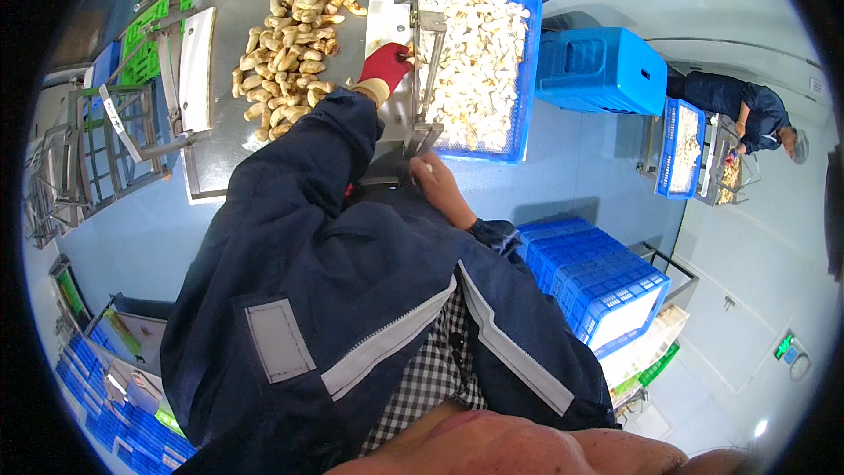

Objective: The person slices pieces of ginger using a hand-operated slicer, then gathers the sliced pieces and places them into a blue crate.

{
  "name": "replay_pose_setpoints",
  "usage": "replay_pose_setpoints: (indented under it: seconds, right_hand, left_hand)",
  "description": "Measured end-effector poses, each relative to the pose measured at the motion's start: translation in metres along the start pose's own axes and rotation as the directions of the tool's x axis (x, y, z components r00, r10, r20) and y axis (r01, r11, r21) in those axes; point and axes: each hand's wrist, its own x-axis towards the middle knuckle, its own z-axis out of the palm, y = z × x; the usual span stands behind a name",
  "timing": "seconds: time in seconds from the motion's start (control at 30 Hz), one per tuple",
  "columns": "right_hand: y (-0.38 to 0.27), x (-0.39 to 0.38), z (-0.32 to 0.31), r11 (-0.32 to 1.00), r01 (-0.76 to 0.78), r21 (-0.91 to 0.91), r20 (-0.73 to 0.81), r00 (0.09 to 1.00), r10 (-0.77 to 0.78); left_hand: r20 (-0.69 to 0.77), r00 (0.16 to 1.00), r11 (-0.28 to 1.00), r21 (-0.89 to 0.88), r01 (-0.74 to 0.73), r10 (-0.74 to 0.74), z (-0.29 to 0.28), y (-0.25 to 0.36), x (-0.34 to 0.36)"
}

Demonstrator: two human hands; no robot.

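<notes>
My left hand [384, 70], in a red glove, reaches over a white board [388, 21]. Its fingers are closed, with a small pale piece at their tips that I cannot make out. A heap of brown and white mushrooms [294, 57] lies on the steel table [220, 154] to its left. My bare right hand [439, 187] is closed below the near end of a metal bar [430, 66]; whatever its fingers hold is mostly hidden. Beyond the bar, pale mushroom pieces [479, 62] fill a blue crate [534, 31].
Blue bins [602, 70] stand right of the crate, and stacked blue crates [598, 277] are nearer me. Farther right, a person [738, 101] works at another table beside a blue crate [680, 148]. Metal racks [114, 145] line the left side.
</notes>
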Motion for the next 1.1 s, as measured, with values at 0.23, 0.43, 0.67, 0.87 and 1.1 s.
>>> replay_pose_setpoints:
  seconds: [0.23,0.43,0.67,0.87,1.1]
  right_hand:
    - [-0.073,-0.002,-0.013,0.967,-0.116,0.226,0.004,0.993,0.118]
    - [0.006,0.0,0.002,1.0,0.017,-0.021,-0.006,1.0,-0.018]
    - [-0.063,0.001,-0.006,0.96,-0.133,0.246,0.093,0.989,0.113]
    - [0.003,0.003,-0.003,0.999,0.039,-0.01,-0.006,0.999,-0.039]
    - [-0.061,0.0,-0.013,0.982,-0.067,0.178,0.048,0.997,0.06]
  left_hand:
    - [0.0,1.0,0.999,0.044,0.007,-0.007,-0.007,0.003,-0.015]
    - [0.126,0.987,0.953,-0.274,0.128,-0.096,0.002,-0.003,0.001]
    - [0.034,0.992,0.976,-0.178,0.124,-0.12,-0.008,-0.019,-0.005]
    - [0.092,0.984,0.904,-0.391,0.175,-0.151,0.01,0.002,0.003]
    - [0.095,0.982,0.891,-0.414,0.188,-0.164,0.003,-0.007,-0.005]
